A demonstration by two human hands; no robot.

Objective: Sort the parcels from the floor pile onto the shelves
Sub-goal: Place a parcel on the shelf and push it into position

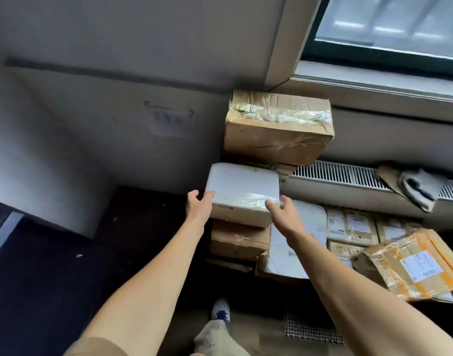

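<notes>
Pale wall [92,47], window [389,24] above radiator [335,181]

Two hands [198,205] [284,213], two white parcels [242,186] [297,242], one yellow-taped parcel [423,268], one radiator [335,181], one window [389,24]

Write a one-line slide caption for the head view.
Left hand and right hand hold a white plastic-wrapped rectangular parcel by its near corners, resting on a crumpled brown cardboard box.

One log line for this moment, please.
left hand: grips white parcel, left side | right hand: grips same parcel, right side | parcel: atop brown box | taped carton: behind, untouched
</notes>
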